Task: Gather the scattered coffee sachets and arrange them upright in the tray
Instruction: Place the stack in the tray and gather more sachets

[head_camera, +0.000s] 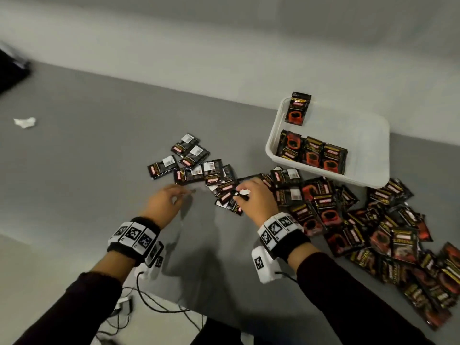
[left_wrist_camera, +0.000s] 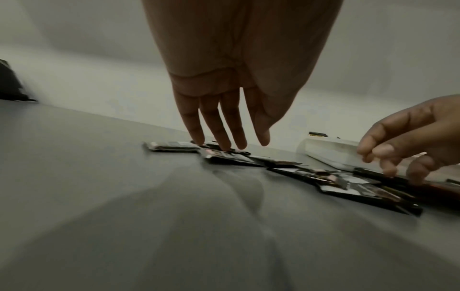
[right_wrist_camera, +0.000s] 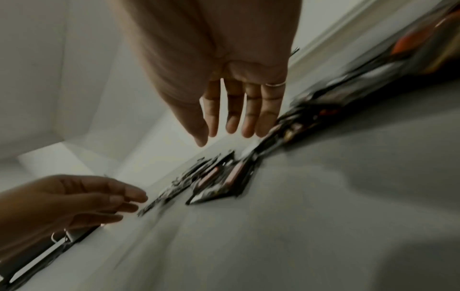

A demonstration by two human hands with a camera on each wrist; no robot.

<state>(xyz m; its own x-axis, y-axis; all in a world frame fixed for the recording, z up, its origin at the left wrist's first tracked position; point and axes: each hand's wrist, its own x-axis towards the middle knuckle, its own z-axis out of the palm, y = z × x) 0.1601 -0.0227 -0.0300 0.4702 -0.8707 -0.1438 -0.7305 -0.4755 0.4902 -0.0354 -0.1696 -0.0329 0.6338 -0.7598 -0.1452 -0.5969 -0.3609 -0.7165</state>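
Two hands (head_camera: 164, 202), four upright sachets (head_camera: 311, 151).

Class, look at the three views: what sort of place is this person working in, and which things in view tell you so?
Probably a plain indoor workspace set up for recording, not a kitchen: a bare grey table against a blank white wall, marker-tagged camera bands on both wrists, and cables trailing off the table's edge.

A grey tabletop (head_camera: 99, 158) carries everything. A white tray (head_camera: 273, 145) sits near the far edge at the right. Loose coffee sachets (head_camera: 189, 160) lie flat mid-table and spread toward the right edge. A crumpled white scrap (head_camera: 25, 122) lies far left.
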